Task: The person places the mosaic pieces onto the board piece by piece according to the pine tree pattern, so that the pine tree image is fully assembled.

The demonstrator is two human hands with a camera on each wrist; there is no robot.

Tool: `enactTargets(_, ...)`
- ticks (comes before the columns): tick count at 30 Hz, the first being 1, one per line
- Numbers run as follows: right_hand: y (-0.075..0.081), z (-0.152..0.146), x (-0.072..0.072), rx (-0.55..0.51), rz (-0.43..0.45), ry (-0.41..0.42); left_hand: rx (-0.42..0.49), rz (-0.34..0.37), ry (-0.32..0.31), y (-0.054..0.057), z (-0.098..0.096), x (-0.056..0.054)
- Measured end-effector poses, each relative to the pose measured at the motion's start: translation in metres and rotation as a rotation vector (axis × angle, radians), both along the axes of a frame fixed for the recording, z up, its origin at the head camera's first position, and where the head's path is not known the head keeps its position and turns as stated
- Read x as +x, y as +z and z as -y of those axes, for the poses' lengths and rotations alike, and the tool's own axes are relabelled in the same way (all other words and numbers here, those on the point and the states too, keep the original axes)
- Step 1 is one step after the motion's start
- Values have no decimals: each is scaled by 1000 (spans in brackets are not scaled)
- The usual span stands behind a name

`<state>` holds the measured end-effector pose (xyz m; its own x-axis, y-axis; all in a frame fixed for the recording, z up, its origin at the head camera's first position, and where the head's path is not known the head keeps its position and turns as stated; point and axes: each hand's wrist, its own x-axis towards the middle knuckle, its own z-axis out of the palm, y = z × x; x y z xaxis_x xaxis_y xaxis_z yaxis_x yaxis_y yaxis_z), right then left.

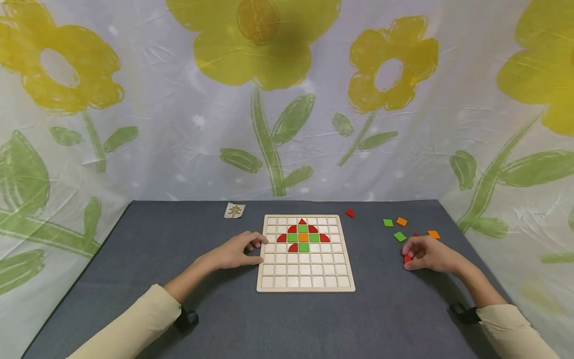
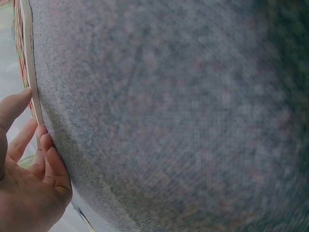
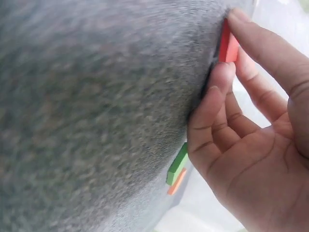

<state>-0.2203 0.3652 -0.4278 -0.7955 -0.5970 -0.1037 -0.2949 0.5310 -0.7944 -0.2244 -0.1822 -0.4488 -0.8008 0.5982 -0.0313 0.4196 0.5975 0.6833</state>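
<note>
A square wooden grid board (image 1: pixel 306 285) lies on the dark table with red, green and orange tiles set in its upper cells. An orange square (image 1: pixel 303 238) sits among green squares, with curved red pieces around them and a red triangle (image 1: pixel 302 221) at the top. My left hand (image 1: pixel 235 252) rests at the board's left edge, thumb and fingertips against the rim in the left wrist view. Off to the right, my right hand (image 1: pixel 431 254) pinches a red tile (image 3: pixel 229 42) between thumb and fingers, low over the cloth; fingers partly cover its shape.
Loose green tiles (image 1: pixel 399 237) and orange tiles (image 1: pixel 401 221) lie beyond the right hand. One red piece (image 1: pixel 350 213) is near the board's upper right corner. A small patterned card (image 1: pixel 234 210) lies at the back left. A flower-print curtain (image 1: pixel 202 164) hangs behind the table.
</note>
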Motion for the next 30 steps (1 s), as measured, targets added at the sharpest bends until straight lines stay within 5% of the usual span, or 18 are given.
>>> enactTargets(14,8,6,-5,-66,37,206,4,0,8,-2,0,-1)
enactTargets(21,14,18,-2,-103,74,147,9,1,4,-2,0,-2)
enactTargets(30,15,43,0,-181,-40,68,12,5,0,-3,1,-2)
